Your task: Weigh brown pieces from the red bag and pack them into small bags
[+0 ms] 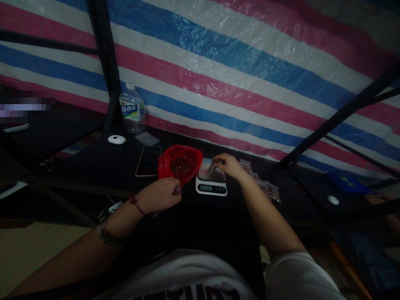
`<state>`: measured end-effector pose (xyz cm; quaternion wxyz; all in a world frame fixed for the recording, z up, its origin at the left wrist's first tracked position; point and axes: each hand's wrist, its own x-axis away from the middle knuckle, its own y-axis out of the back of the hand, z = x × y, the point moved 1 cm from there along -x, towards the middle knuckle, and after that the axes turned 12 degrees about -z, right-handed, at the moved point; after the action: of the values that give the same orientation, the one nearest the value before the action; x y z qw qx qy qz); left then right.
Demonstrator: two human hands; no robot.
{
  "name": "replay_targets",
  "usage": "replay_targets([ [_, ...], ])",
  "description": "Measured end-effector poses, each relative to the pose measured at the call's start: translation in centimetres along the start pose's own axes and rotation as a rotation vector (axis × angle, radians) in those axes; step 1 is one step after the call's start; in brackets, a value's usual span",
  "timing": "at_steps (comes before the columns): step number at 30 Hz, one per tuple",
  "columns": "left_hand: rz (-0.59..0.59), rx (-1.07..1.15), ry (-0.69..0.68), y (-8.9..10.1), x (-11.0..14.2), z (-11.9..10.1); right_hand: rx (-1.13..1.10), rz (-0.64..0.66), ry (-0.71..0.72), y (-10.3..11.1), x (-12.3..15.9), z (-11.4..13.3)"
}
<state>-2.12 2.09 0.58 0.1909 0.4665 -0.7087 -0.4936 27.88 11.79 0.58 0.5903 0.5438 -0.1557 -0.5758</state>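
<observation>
My left hand [164, 194] is closed, with the fingers curled at the front edge of a red plastic bag [196, 157]. Something small and shiny shows by its fingertips, too dark to name. The bag stands open, and small brownish pieces [181, 165] lie inside it. Over the plate of a white digital scale [211, 188] my right hand [230, 165] is closed in a pinch. Small brown pieces show at its fingertips, and a pale streak beneath them is unclear. The scale's display is lit but unreadable.
Several small clear bags of brown pieces [272, 192] lie right of the scale. A phone [148, 161], a white round object [116, 139] and a clear bottle [133, 110] are to the left. Black frame posts [104, 54] stand before a striped sheet [203, 54].
</observation>
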Motion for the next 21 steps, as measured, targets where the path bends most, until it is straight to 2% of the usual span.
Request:
replay_targets([
  [8, 0.015, 0.003, 0.002, -0.1, -0.1, 0.0, -0.051, -0.037, -0.012, -0.2, 0.2, -0.1],
  [16, 0.007, 0.008, 0.006, -0.3, -0.1, 0.1, -0.061, -0.198, -0.117, 0.1, 0.7, -1.9],
  [21, -0.006, 0.010, 0.004, -0.6, -0.1, 0.3, -0.037, -0.212, -0.137, -0.1, 1.3, -2.2],
])
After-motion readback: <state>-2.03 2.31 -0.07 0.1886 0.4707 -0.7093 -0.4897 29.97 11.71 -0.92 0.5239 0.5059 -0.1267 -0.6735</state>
